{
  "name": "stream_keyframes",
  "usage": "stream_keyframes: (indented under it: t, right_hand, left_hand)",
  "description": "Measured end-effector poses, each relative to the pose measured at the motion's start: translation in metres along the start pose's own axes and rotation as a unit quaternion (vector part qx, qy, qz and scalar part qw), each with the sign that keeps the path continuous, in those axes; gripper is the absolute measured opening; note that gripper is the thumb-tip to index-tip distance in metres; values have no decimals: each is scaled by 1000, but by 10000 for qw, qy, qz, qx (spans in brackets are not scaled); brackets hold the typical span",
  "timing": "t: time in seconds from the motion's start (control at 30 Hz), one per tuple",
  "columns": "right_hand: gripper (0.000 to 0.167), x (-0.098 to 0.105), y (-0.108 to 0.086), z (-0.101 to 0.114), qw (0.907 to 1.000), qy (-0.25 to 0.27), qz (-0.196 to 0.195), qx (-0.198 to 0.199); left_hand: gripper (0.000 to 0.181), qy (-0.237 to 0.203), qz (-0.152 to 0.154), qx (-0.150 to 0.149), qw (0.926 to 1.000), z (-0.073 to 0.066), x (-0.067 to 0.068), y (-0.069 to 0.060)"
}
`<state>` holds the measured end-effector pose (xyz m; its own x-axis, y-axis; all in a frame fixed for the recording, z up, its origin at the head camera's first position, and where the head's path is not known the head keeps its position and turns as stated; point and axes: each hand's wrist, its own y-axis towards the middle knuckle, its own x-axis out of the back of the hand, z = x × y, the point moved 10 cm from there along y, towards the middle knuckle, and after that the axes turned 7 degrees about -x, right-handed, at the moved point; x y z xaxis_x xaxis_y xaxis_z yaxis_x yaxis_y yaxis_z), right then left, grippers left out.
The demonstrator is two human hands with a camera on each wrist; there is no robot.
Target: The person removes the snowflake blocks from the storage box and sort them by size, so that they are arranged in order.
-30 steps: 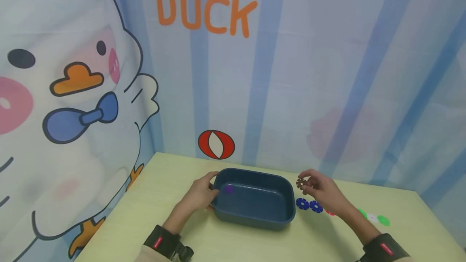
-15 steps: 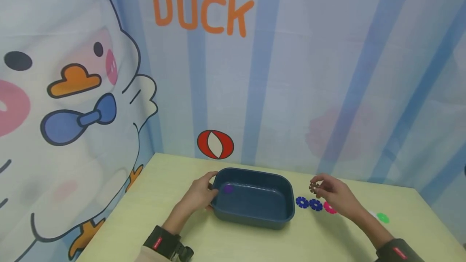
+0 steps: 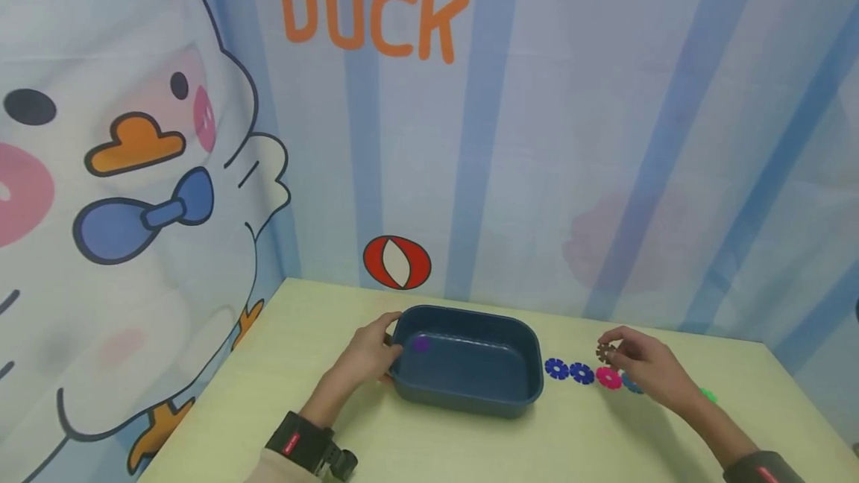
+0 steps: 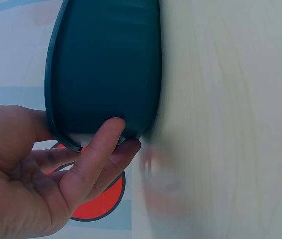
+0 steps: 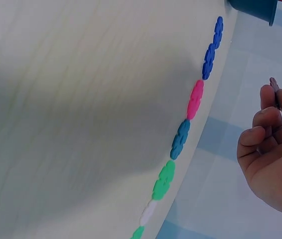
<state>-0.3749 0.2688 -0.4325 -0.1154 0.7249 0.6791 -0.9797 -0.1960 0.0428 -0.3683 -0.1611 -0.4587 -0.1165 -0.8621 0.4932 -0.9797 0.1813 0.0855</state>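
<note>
My left hand [image 3: 369,352] grips the left end of a dark blue plastic basin [image 3: 470,373]; in the left wrist view its fingers press the outside wall. A purple disc [image 3: 420,343] lies inside near that end. To the basin's right, my right hand [image 3: 647,367] pinches a brown notched snowflake disc [image 3: 605,353] between thumb and fingertips, raised over the table. Below it runs a row of similar discs: two dark blue discs [image 5: 209,62], a pink disc [image 5: 195,99], a teal disc [image 5: 180,139], a green disc [image 5: 164,180], a white disc [image 5: 148,213] and another green disc [image 5: 138,233].
The pale yellow table [image 3: 376,446] ends at the back against a blue-striped curtain [image 3: 537,170] printed with the word DUCK. A large printed duck [image 3: 134,304] covers the cloth on the left side.
My right hand has moved rightward along the row with the brown disc, uncovering the pink disc and then part of the teal one. The left hand and basin stay put.
</note>
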Motion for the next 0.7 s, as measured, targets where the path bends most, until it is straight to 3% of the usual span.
stream_keyframes:
  t: [0.23, 0.7]
  right_hand:
    - [23, 14, -6, -15, 9994, -231, -180, -159]
    - [22, 35, -22, -55, 9967, -561, -184, -557]
  left_hand:
    - [63, 96, -25, 9, 10000, -1, 0, -1]
    - [63, 56, -23, -20, 10000, -2, 0, -2]
